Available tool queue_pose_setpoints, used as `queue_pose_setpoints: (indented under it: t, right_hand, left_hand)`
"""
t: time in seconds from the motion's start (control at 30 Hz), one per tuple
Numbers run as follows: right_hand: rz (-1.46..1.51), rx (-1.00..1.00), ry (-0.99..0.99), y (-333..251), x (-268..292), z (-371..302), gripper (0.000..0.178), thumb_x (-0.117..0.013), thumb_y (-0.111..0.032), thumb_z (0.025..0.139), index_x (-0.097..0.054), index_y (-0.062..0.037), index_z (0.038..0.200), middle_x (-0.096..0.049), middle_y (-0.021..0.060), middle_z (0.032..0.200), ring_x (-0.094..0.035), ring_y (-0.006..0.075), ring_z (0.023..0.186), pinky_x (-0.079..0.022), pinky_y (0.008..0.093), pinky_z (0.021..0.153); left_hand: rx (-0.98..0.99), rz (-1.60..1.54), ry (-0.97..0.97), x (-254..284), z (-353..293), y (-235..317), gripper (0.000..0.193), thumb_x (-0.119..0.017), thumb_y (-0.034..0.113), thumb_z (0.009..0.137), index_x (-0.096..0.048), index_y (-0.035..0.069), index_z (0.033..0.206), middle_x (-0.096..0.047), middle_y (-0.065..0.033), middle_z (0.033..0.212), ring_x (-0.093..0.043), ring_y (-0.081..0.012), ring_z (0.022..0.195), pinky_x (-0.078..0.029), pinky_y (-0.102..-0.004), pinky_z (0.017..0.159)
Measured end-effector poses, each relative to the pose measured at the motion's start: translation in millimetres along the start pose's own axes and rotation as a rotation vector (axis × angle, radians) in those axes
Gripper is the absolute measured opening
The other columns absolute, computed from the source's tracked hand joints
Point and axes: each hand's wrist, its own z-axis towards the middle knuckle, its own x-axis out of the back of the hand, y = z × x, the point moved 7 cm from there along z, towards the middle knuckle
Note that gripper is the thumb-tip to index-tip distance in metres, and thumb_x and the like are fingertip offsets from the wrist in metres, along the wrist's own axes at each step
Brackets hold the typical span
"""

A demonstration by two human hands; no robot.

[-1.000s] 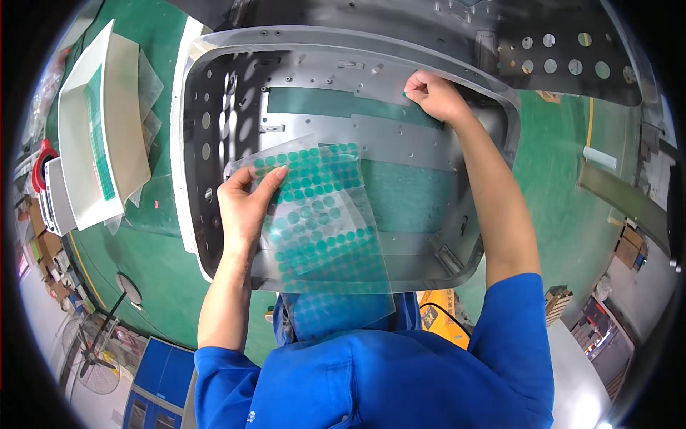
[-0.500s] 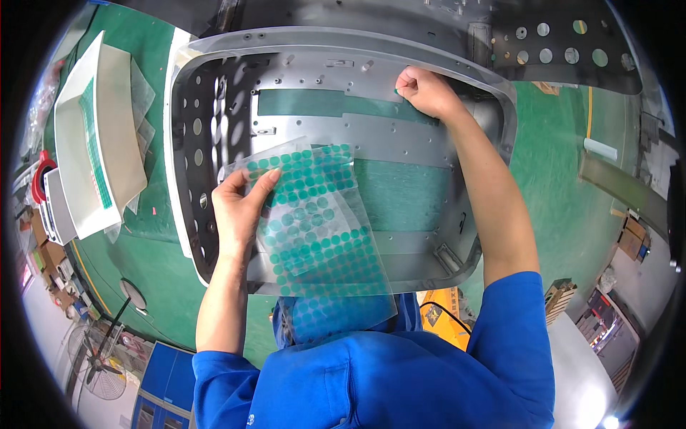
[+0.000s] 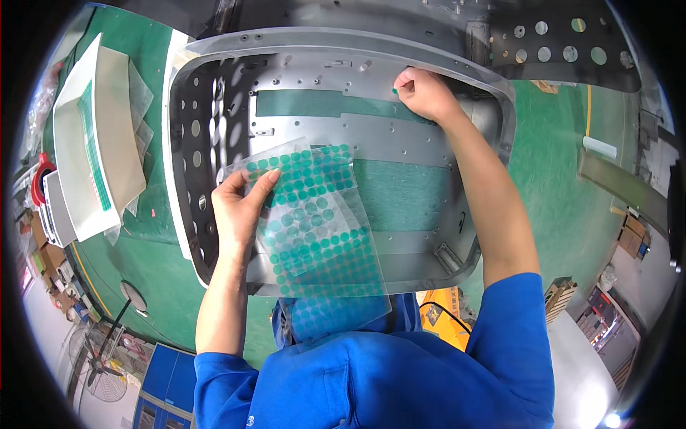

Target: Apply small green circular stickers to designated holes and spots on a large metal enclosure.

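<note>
My left hand pinches the upper left part of some clear sheets of round green stickers, thumb on top. The sheets hang slanting toward my body, in front of a grey metal housing with a rounded rim, cut-outs and small studs. At the housing's far right, my right hand is closed, thumb and forefinger together. A small green round sticker shows at those fingertips, beside the housing's far inner wall. Whether the sticker touches the metal I cannot tell.
Left of the housing stands a white angled bin with another green sticker sheet on it. A perforated dark metal panel is at the far right. A standing fan and blue cabinet are at lower left.
Little differs. My right hand has turned slightly, and the green sticker at its fingertips shows more plainly. My left hand and the sheets stay nearly still.
</note>
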Motion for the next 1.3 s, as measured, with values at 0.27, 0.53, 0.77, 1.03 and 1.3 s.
queue_pose_setpoints:
  t: [0.27,0.53,0.77,1.03,1.3]
  right_hand:
    - [-0.275,0.253,0.291,-27,4,-39,0.032,-0.046,0.002,0.069,-0.057,-0.0042,0.099,-0.052,0.0134,0.09,-0.053,0.0268,0.083,-0.044,0.0347,0.073]
    - [-0.531,0.151,0.308,-39,-35,-67,0.047,-0.046,-0.006,0.073,-0.039,0.005,0.118,-0.049,0.0115,0.095,-0.048,0.0284,0.087,-0.043,0.0367,0.075]
    - [-0.251,0.17,0.343,-32,-17,-65,0.035,-0.045,0.0,0.072,-0.051,-0.0009,0.106,-0.05,0.0133,0.089,-0.051,0.027,0.079,-0.043,0.032,0.072]
    - [0.43,0.541,-0.103,-187,-1,-171,0.015,-0.062,-0.003,0.07,-0.059,-0.0024,0.085,-0.058,0.0071,0.083,-0.055,0.0175,0.079,-0.043,0.0275,0.07]
    - [0.473,0.528,-0.041,-178,-21,-179,0.009,-0.061,0.001,0.07,-0.058,-0.0024,0.077,-0.059,0.007,0.079,-0.055,0.0152,0.073,-0.043,0.0254,0.065]
  left_hand:
    - [-0.004,-0.036,-0.016,-1,-2,4,0.016,-0.069,0.015,0.071,-0.062,0.001,0.077,-0.057,0.0005,0.062,-0.047,-0.0028,0.05,-0.033,-0.0169,0.041]
    - [-0.032,-0.106,0.038,17,-14,11,0.017,-0.069,0.014,0.071,-0.063,0.001,0.078,-0.059,-0.001,0.064,-0.049,-0.0035,0.051,-0.035,-0.0168,0.044]
    - [-0.197,-0.151,0.003,36,-51,22,0.012,-0.069,0.008,0.071,-0.062,0.0,0.078,-0.06,-0.0011,0.067,-0.049,-0.0022,0.054,-0.037,-0.0158,0.045]
    - [-0.308,-0.052,-0.081,37,-87,22,0.013,-0.07,0.005,0.068,-0.058,0.0,0.067,-0.053,0.0013,0.056,-0.044,-0.0007,0.05,-0.032,-0.0149,0.043]
    - [-0.312,-0.008,-0.113,34,-88,2,0.013,-0.069,0.007,0.069,-0.059,-0.001,0.068,-0.05,0.0031,0.053,-0.039,-0.0007,0.047,-0.028,-0.0169,0.041]
